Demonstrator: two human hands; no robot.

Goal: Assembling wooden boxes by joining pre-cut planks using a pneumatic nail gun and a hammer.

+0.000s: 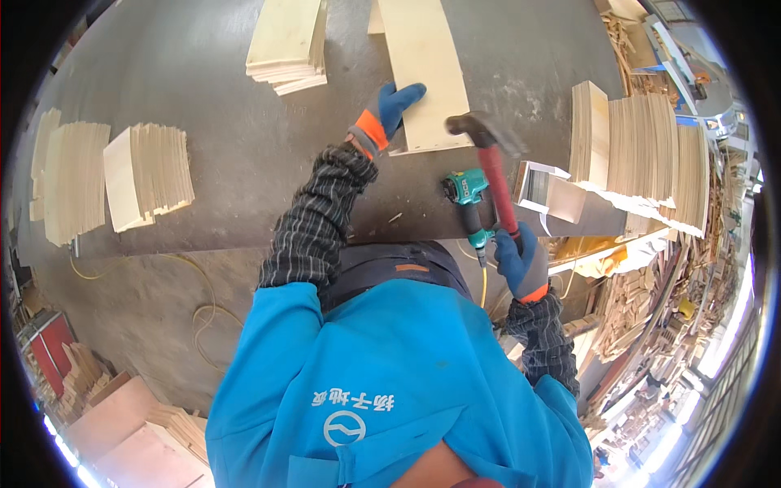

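Note:
Under a blue and orange glove, my left hand (392,111) grips the left edge of a long pale wooden board (429,77), its thumb lying over the top face. The board lies on a dark table, with a corner of another pale piece showing beneath its far left side. My right hand (522,262), gloved alike, is closed round the red handle of a claw hammer (498,183). The hammer stands raised, its dark head slightly blurred, just right of the board's near end. Behind the handle sits a teal and black air nailer (467,189) with a yellow hose.
Stacks of thin wooden boards stand at the table's far side (286,41), left (150,175) and right (643,150). An open small box (547,191) lies near the right stack. A yellow hose (213,297) runs over the floor. Wood scraps (643,305) pile up at the right.

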